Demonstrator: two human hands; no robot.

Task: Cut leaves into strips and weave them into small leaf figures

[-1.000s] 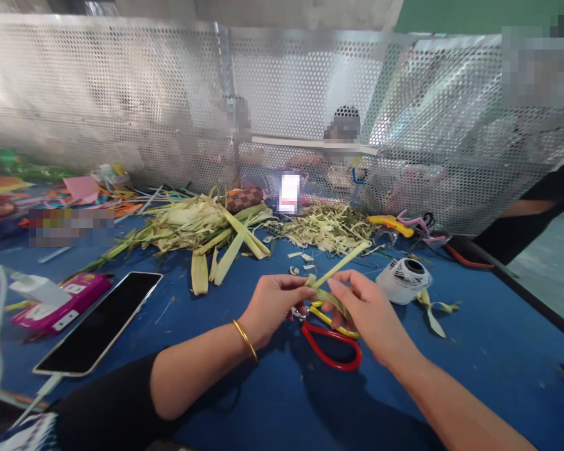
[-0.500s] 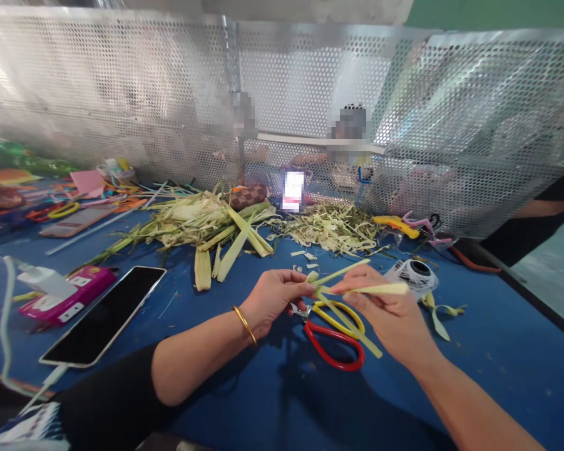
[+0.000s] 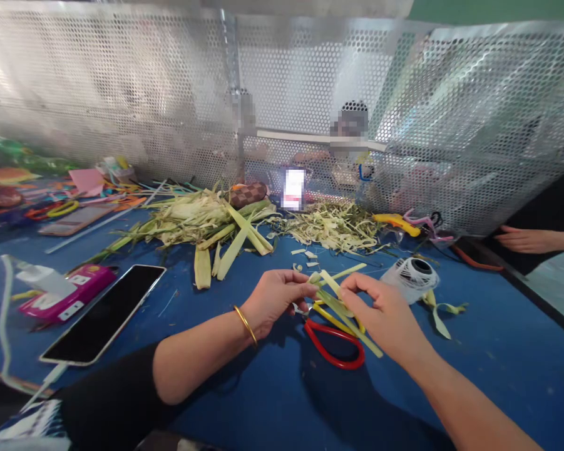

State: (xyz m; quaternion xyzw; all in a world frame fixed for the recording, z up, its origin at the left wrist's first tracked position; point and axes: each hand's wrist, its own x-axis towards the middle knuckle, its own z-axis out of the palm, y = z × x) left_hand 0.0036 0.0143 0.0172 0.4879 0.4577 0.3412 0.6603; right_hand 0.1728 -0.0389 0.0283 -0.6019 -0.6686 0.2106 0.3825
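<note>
Between thumb and fingers, my left hand (image 3: 282, 294) pinches the joined end of several pale green leaf strips (image 3: 369, 343). My right hand (image 3: 375, 304) is closed on one leaf strip (image 3: 331, 283) close to that joint, its tip pointing up and left. Another strip slants up to the right behind my right fingers, while one more hangs down to the right below them. Directly beneath the hands lie scissors (image 3: 335, 363) with one red and one yellow handle loop; their blades are mostly hidden by my left fingers.
Behind stand a heap of long leaves (image 3: 188, 216) and a pile of shredded strips (image 3: 333, 228). A thread spool (image 3: 410, 282) sits right. On the left are a phone (image 3: 106, 313) and a magenta power strip (image 3: 70, 294). A perforated metal screen (image 3: 310, 69) closes the back; a person's hand (image 3: 528, 240) shows at right.
My right hand let go of the hanging strip, drew another strip out to the right, then brought it back toward the joint. My left hand kept its pinch. Another person's hand appeared at right.
</note>
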